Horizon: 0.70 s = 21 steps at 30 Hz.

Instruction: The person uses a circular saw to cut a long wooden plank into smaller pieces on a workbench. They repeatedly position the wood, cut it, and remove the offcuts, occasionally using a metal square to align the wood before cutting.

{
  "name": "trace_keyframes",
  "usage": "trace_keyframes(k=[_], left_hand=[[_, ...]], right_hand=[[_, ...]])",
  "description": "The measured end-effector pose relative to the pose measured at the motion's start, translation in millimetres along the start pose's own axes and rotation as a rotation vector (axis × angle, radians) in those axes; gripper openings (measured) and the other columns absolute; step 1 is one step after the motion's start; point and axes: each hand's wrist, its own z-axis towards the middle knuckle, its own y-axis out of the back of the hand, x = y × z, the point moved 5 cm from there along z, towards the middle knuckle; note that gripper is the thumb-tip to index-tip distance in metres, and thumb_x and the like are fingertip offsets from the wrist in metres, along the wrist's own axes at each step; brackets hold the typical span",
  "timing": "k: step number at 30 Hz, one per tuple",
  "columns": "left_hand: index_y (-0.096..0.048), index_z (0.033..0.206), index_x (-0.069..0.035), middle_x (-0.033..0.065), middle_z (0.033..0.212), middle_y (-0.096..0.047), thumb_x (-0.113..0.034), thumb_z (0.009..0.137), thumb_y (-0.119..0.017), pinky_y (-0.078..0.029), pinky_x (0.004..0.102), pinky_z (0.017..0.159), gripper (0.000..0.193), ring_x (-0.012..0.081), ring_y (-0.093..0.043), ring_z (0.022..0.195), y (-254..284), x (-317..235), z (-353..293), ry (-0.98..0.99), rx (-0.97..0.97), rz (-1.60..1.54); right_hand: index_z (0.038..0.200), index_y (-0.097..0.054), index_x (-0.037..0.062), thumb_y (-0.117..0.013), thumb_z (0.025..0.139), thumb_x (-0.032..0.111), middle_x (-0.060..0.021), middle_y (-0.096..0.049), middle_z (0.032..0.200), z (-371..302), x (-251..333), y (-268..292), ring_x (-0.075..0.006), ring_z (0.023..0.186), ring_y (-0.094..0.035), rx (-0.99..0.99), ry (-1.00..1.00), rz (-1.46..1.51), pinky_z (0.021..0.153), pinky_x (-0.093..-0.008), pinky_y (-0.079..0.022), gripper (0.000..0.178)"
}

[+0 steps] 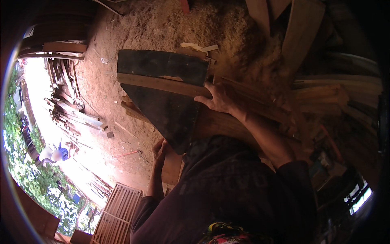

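A large dark board (162,110) with slanting edges lies in front of me. Across it runs a long brown wooden strip (158,84). My right hand (219,99) is closed on the strip's right end, thumb on the near side and fingers on the far side. Low on the board's left slanting edge, my left hand (159,149) grips it with the fingers close together; some of them are hidden. Under and beside the board, a plank (136,112) sticks out to the left.
Sawdust (162,28) covers the ground beyond the board. Timber pieces (317,97) are stacked at the right, and more lumber (77,114) lies at the left. A slatted wooden frame (118,211) stands at lower left. Another person (57,153) is far off at the left.
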Motion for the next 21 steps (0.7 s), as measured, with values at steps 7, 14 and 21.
trace_keyframes(k=[7, 14, 21], left_hand=[[-0.072, 0.124, 0.002, 0.0008, 0.113, -0.072, -0.028, 0.108, -0.065, -0.05, 0.0285, 0.094, 0.035, 0.0109, -0.063, 0.107, -2, -10, -1, 0.03, -0.04, 0.098], [-0.062, 0.131, -0.004, 0.0136, 0.132, -0.06, -0.031, 0.094, -0.081, -0.043, 0.0426, 0.107, 0.049, 0.0289, -0.055, 0.127, -25, -64, 12, -0.41, -0.581, 0.498], [-0.045, 0.153, -0.01, 0.0179, 0.157, -0.039, -0.045, 0.087, -0.081, -0.026, 0.0543, 0.12, 0.083, 0.0376, -0.031, 0.153, -153, -133, 34, -0.659, -0.408, 0.962]], right_hand=[[0.115, -0.068, -0.004, -0.073, 0.096, 0.054, -0.0219, -0.072, 0.074, 0, 0, -5, -0.0387, 0.076, -0.077, 0.007, -0.027, 0.074, 0.069, -0.0471, -0.062, 0.061], [0.121, -0.068, -0.0036, -0.074, 0.095, 0.052, -0.0234, -0.074, 0.081, 2, -4, -12, -0.0397, 0.079, -0.077, -0.002, -0.065, -0.039, 0.071, -0.0469, -0.062, 0.061], [0.124, -0.067, -0.002, -0.077, 0.092, 0.05, -0.0207, -0.077, 0.094, 0, 11, -9, -0.042, 0.088, -0.076, -0.073, -0.063, -0.123, 0.082, -0.0491, -0.061, 0.061]])
